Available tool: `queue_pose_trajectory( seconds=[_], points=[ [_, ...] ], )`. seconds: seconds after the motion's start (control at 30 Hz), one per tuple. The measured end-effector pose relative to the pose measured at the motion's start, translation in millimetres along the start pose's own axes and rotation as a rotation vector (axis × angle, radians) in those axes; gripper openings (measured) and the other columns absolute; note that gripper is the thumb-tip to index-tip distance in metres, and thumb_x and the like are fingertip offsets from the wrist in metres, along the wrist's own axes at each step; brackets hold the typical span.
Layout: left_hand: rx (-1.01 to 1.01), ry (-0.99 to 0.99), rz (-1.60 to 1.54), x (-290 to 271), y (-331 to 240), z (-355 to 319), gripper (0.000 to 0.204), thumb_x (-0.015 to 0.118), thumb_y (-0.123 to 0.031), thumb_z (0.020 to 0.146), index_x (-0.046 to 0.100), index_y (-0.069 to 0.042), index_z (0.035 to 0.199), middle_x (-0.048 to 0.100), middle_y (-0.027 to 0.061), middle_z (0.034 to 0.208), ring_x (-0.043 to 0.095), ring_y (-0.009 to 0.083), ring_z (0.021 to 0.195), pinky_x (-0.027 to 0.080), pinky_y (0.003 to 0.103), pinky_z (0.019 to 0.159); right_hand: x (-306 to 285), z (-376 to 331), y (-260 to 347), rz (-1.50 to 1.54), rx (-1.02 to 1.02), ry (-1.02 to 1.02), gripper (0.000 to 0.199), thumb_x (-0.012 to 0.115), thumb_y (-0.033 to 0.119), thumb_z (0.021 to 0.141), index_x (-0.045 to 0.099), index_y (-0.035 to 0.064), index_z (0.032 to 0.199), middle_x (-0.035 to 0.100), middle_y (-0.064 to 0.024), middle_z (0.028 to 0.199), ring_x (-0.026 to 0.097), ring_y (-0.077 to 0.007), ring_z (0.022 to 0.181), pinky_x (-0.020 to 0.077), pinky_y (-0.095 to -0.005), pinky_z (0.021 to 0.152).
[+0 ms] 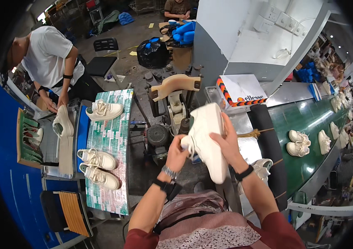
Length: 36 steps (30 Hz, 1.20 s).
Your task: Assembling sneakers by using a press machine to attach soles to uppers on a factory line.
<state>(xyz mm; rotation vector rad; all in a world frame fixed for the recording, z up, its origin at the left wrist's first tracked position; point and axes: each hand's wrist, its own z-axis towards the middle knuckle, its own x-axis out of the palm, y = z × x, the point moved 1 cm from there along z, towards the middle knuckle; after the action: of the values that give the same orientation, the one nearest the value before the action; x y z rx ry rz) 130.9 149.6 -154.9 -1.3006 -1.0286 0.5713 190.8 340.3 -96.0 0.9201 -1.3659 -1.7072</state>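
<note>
A cream-white lace-up sneaker hangs in the air in front of me, its toe tilted down toward my body. My left hand is closed at the tongue and laces. My right hand wraps the sole edge on the other side, thumb over the sidewall. Just beyond the shoe stands a machine with a curved tan pad. On the bench to my left lie a single white sneaker and a pair of them. Partly hidden by my right forearm, more white footwear rests on a metal surface.
At left, a co-worker handles another white sneaker. The bench has a green-and-white taped top. On the right, a green conveyor carries several sneakers behind a black padded edge. A printed shoebox sits by the wall.
</note>
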Motion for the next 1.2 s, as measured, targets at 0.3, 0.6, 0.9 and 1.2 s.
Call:
queue_pose_trajectory(
  seconds=[0.3, 0.6, 0.9, 1.2],
  points=[
    [-0.255, -0.111, -0.331, -30.1, 78.2, 35.3, 0.024, 0.058, 0.005, 0.086, 0.056, -0.003, 0.109, 0.067, 0.0075, 0.1, 0.067, 0.0166, 0.083, 0.057, 0.031, 0.071, 74.8, 38.9, 38.7, -0.912, -0.152, 0.094, 0.088, 0.073, 0.032, 0.073, 0.037, 0.0059, 0.149, 0.051, -0.0239, 0.129, 0.058, -0.043, 0.112, 0.0494, -0.0479, 0.094],
    [-0.309, -0.171, -0.45, -20.9, 102.4, 16.3, 0.028, 0.056, 0.003, 0.088, 0.057, -0.006, 0.115, 0.066, 0.0042, 0.111, 0.066, 0.0161, 0.097, 0.057, 0.033, 0.079, 73.7, 7.7, 31.9, -0.975, -0.306, 0.082, 0.1, 0.077, 0.034, 0.072, 0.028, 0.0049, 0.153, 0.05, -0.0289, 0.128, 0.064, -0.0431, 0.1, 0.0548, -0.0473, 0.081],
    [-0.368, 0.072, -1.103, 40.4, 34.4, -26.4, 0.078, 0.036, -0.064, 0.1, 0.033, -0.007, 0.153, 0.048, 0.015, 0.149, 0.053, 0.0319, 0.131, 0.046, 0.046, 0.108, 80.6, -16.9, 26.5, -0.892, -0.087, -0.047, 0.104, 0.082, 0.033, 0.069, 0.028, -0.0046, 0.15, 0.058, -0.0293, 0.121, 0.064, -0.0451, 0.103, 0.054, -0.0485, 0.085],
    [-0.344, 0.058, -1.04, 39.0, 32.0, -35.8, 0.07, 0.038, -0.053, 0.104, 0.034, -0.002, 0.151, 0.048, 0.0178, 0.147, 0.054, 0.0297, 0.129, 0.045, 0.042, 0.109, 80.9, -30.9, 28.6, -0.793, -0.188, -0.164, 0.102, 0.083, 0.026, 0.071, 0.026, -0.0034, 0.15, 0.055, -0.0291, 0.126, 0.06, -0.0459, 0.111, 0.0531, -0.0481, 0.089]
  ],
)
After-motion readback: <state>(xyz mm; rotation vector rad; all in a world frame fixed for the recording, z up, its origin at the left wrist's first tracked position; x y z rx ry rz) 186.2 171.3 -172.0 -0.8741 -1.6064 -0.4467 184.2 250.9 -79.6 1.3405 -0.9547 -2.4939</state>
